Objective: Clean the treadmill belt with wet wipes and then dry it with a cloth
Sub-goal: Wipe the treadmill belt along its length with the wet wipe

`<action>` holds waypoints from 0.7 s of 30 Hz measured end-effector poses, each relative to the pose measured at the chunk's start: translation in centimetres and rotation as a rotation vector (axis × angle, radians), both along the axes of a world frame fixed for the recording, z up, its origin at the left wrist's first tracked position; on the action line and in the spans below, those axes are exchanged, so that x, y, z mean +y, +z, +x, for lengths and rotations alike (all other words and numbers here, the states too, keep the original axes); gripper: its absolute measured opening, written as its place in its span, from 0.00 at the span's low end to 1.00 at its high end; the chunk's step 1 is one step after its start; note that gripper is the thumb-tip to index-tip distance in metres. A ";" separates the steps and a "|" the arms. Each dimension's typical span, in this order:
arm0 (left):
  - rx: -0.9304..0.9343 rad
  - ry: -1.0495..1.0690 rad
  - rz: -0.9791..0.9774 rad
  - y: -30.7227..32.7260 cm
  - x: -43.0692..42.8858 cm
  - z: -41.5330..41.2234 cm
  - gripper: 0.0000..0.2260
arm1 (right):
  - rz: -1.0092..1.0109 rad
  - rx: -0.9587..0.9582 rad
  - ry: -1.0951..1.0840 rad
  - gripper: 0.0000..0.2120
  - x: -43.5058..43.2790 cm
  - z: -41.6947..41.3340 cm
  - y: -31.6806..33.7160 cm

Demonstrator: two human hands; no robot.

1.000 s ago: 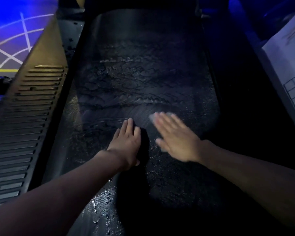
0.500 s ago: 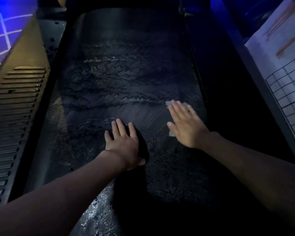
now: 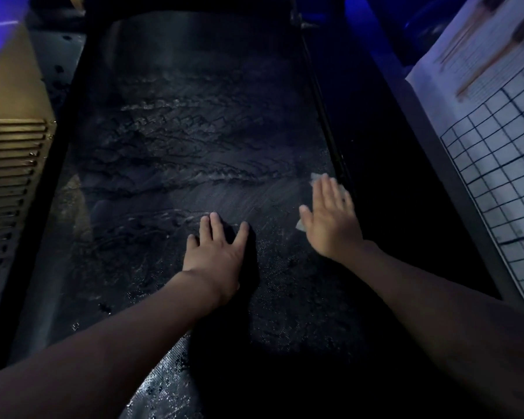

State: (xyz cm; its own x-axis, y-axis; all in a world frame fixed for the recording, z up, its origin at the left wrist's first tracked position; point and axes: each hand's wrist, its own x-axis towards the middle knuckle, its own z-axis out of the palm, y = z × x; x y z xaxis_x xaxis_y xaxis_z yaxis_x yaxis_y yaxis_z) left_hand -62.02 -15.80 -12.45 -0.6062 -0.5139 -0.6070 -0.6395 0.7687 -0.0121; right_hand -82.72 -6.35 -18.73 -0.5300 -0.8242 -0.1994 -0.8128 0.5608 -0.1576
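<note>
The dark treadmill belt [image 3: 188, 152] runs away from me, streaked with wet smear marks across its middle. My left hand [image 3: 217, 252] lies flat on the belt near its centre, fingers spread, with nothing in it. My right hand [image 3: 330, 219] presses a pale wet wipe [image 3: 315, 177] flat against the belt close to its right edge; only the wipe's corners show past my fingertips and beside my thumb. The hand is slightly blurred.
A ribbed side rail [image 3: 9, 176] borders the belt on the left, and a dark side rail [image 3: 390, 176] on the right. A white printed sheet with a grid [image 3: 493, 140] leans at the far right. Water droplets glisten on the near belt [image 3: 164, 379].
My right hand has slid the wipe from the belt's middle out to its right edge. My left hand has stayed planted, and the view has swung to the right.
</note>
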 end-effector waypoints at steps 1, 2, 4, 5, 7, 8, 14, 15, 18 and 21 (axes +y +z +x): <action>-0.003 -0.001 -0.003 0.0 0.0 0.0 0.48 | -0.007 0.011 -0.004 0.34 0.2 0.9 -0.1; -0.001 0.000 -0.005 0.0 0.0 0.0 0.48 | -0.034 0.031 0.052 0.35 0.7 1.9 -0.3; 0.011 0.004 -0.006 -0.1 0.0 0.2 0.48 | -0.054 0.051 0.201 0.37 2.3 2.5 -0.2; 0.020 0.005 -0.008 -0.2 0.0 0.3 0.48 | -0.043 0.043 0.211 0.37 2.5 1.8 -0.1; 0.041 0.012 -0.010 -0.3 0.0 0.7 0.48 | -0.028 0.002 0.051 0.41 1.8 0.6 0.0; 0.055 0.017 -0.016 -0.3 0.0 0.9 0.48 | -0.008 -0.009 -0.020 0.42 1.5 1.0 0.1; 0.127 0.047 -0.130 -0.3 1.0 2.2 0.44 | -0.034 0.045 0.404 0.36 3.3 2.2 0.2; 0.126 0.057 -0.128 -0.3 1.2 2.4 0.43 | -0.040 0.037 0.308 0.36 3.0 1.8 0.2; 0.107 0.066 -0.077 -0.7 2.0 2.8 0.41 | -0.009 0.054 0.265 0.37 2.5 3.3 0.0; 0.089 0.064 -0.020 -0.8 2.5 3.2 0.44 | -0.022 0.066 0.469 0.35 3.5 2.9 -0.2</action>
State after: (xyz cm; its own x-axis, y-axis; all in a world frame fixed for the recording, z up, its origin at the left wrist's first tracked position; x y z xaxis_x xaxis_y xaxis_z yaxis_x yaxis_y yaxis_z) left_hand -58.86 -13.35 -13.22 -0.6231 -0.5644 -0.5415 -0.6864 0.7265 0.0324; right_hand -79.78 -2.85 -18.89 -0.1110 -0.9812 -0.1578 -0.9862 0.1284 -0.1047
